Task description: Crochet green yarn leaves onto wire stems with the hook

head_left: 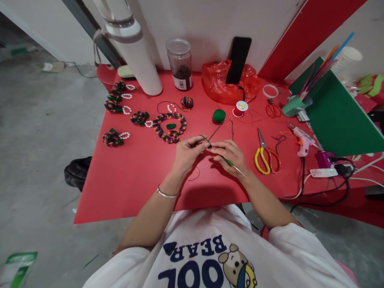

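Note:
My right hand (229,156) is closed around a crochet hook (237,168) with a green grip and a thin metal shaft. Pinched in my left hand (192,151) is a small piece of green yarn work (209,145), mostly covered by the fingers. The hook's tip meets this piece between the two hands. A strand of yarn leads up toward a green yarn ball (219,116) just beyond. Left of my hands lie a multicoloured crocheted strip (170,128) curled in a ring and a small green crocheted leaf (171,126) inside it.
Beaded crocheted pieces (112,137) lie along the table's left side. Scissors (264,154), a pink glue gun (302,140) and a power strip (324,172) with cables are at right. A white bottle (138,60), a clear jar (180,64) and a phone (238,60) stand at the back.

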`<control>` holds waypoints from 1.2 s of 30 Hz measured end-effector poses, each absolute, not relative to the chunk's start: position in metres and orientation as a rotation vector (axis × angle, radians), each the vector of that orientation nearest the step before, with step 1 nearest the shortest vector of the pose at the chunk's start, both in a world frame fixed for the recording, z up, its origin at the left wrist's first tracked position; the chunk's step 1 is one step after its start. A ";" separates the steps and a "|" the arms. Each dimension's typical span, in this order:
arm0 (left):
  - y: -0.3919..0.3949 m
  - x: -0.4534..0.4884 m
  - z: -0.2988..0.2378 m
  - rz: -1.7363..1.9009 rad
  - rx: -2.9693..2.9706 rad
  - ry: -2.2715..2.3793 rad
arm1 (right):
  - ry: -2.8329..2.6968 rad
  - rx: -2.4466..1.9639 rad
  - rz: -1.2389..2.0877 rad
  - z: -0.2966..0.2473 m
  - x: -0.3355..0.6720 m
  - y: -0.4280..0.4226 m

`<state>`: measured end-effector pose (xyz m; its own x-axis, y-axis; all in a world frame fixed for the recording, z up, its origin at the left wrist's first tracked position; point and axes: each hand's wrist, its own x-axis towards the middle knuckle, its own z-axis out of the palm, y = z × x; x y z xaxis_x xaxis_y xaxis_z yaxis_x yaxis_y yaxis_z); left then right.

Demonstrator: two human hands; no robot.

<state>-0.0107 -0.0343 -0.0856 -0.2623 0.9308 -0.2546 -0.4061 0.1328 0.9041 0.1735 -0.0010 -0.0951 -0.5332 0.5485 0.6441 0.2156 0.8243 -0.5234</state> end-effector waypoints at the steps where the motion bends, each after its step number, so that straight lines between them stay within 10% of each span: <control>1: -0.034 -0.011 -0.086 1.440 0.602 1.211 | -2.125 -0.561 0.487 -0.095 0.173 -0.001; 16: -0.033 -0.016 -0.077 1.215 0.308 0.805 | -2.100 -0.522 0.152 -0.103 0.163 -0.008; 36: -0.036 -0.036 -0.071 1.158 0.684 0.914 | -1.678 -0.678 1.585 -0.056 0.192 0.010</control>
<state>-0.0359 -0.0362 -0.0711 0.1317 0.9604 -0.2456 -0.4614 0.2786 0.8423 0.1917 0.0097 -0.0557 -0.6030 0.7845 0.1448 -0.1002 0.1056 -0.9893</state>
